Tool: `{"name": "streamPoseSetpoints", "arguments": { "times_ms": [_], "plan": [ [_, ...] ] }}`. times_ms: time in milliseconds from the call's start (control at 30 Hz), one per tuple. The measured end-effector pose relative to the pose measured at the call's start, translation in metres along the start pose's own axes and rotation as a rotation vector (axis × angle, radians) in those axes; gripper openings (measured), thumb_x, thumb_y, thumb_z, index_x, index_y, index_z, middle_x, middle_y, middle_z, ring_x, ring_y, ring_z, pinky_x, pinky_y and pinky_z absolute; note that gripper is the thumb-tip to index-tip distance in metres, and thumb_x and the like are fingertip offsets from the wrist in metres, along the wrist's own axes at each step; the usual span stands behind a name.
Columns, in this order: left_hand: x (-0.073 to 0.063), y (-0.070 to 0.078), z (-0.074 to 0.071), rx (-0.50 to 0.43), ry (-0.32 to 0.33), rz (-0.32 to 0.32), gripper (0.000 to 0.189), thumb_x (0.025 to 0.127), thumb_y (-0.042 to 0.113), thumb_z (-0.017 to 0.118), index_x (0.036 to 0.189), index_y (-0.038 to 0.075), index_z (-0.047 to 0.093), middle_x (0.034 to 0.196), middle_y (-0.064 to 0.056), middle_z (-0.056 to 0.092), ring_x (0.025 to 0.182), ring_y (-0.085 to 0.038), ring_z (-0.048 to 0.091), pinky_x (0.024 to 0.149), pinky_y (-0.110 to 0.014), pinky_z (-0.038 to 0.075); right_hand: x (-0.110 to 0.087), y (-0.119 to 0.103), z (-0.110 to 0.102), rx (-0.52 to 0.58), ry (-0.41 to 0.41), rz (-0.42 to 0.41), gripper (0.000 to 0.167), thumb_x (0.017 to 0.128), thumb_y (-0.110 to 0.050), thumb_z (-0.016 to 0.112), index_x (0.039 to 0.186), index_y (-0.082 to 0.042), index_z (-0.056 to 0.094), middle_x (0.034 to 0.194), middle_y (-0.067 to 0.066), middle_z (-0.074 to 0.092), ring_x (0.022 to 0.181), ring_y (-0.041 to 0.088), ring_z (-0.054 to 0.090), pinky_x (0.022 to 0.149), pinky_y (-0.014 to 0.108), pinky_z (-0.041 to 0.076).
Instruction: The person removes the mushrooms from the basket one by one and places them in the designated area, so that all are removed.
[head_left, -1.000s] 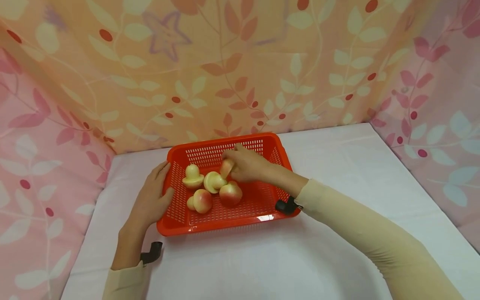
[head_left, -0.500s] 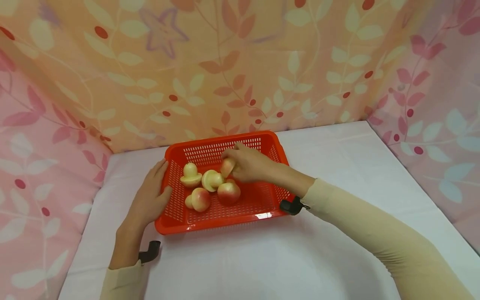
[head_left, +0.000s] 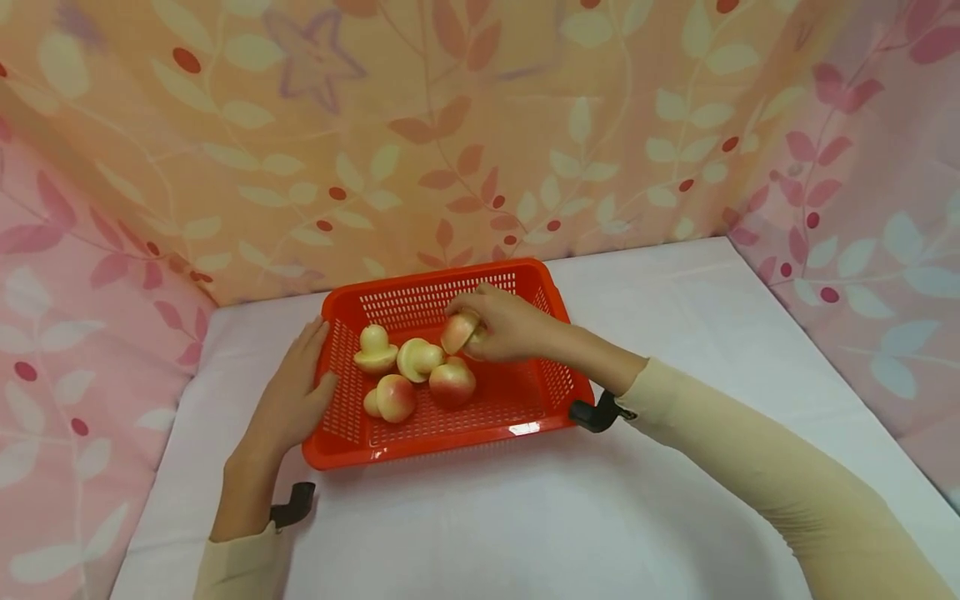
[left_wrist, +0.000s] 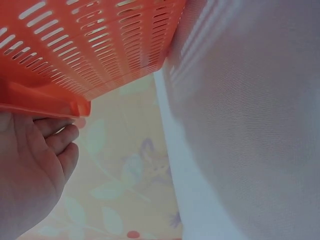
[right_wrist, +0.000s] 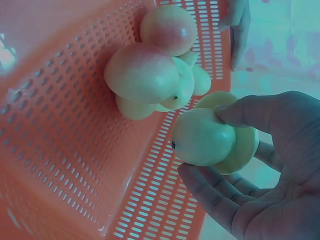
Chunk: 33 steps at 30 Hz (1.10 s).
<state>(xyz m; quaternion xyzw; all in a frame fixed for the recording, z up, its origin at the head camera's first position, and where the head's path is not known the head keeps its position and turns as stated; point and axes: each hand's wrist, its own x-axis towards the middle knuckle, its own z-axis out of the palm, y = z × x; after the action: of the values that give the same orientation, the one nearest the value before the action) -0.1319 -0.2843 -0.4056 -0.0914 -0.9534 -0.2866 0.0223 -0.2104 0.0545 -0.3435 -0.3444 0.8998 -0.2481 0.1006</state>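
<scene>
A red plastic basket (head_left: 457, 437) with slotted walls holds several mushrooms with yellow stems and red-flushed caps. My left hand (head_left: 288, 396) holds the basket's left rim, its thumb reaching over to the inner side and its fingers outside. In the left wrist view, the fingers (left_wrist: 62, 140) lie bent beneath the rim. Inside the basket, my right hand (head_left: 510, 325) grips one mushroom (head_left: 460, 332) between thumb and fingers, close above the others. The right wrist view shows this mushroom's rounded stem (right_wrist: 202, 137) facing the camera. Nearest it lie a red-capped mushroom (head_left: 452, 383) and a sideways mushroom (head_left: 418, 360).
An upright mushroom (head_left: 375, 350) and another on its side (head_left: 393, 400) lie at the basket's left. The basket stands on a white-covered table (head_left: 480, 525). A patterned cloth (head_left: 465, 125) hangs close behind, with pink cloth sides left and right.
The mushroom in my right hand has turned slightly, its cap showing more. The basket and both hands appear a little farther left in view, along with the background. The other mushrooms keep their places.
</scene>
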Motion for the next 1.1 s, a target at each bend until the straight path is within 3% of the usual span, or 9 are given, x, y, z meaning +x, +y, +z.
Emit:
{"name": "streamPoseSetpoints", "arguments": {
  "times_ms": [367, 767, 1100],
  "plan": [
    [-0.002, -0.003, 0.009, -0.013, 0.017, 0.010, 0.072, 0.102, 0.011, 0.050, 0.168, 0.002, 0.022, 0.177, -0.019, 0.019, 0.165, -0.044, 0.013, 0.135, -0.061, 0.012, -0.022, 0.003, -0.005, 0.010, 0.037, 0.001, 0.045, 0.090, -0.013, 0.071, 0.134, -0.014, 0.066, 0.119, 0.009, 0.066, 0.108, 0.024, 0.056, 0.082, 0.034, 0.055],
    [-0.003, -0.002, 0.001, 0.006, 0.004, 0.002, 0.073, 0.102, 0.013, 0.049, 0.169, 0.004, 0.021, 0.177, -0.018, 0.020, 0.164, -0.045, 0.017, 0.126, -0.074, 0.023, -0.033, -0.002, -0.007, 0.017, 0.145, -0.071, 0.044, 0.090, -0.011, 0.072, 0.134, -0.013, 0.066, 0.118, 0.009, 0.064, 0.100, 0.024, 0.056, 0.079, 0.032, 0.052],
    [-0.001, -0.005, 0.001, -0.024, 0.009, 0.017, 0.073, 0.102, 0.012, 0.050, 0.168, 0.003, 0.021, 0.177, -0.019, 0.019, 0.163, -0.046, 0.017, 0.126, -0.074, 0.022, -0.043, -0.008, -0.013, 0.020, 0.189, -0.095, 0.046, 0.091, -0.011, 0.073, 0.136, -0.013, 0.065, 0.126, 0.009, 0.063, 0.098, 0.022, 0.058, 0.077, 0.030, 0.054]
  ]
}}
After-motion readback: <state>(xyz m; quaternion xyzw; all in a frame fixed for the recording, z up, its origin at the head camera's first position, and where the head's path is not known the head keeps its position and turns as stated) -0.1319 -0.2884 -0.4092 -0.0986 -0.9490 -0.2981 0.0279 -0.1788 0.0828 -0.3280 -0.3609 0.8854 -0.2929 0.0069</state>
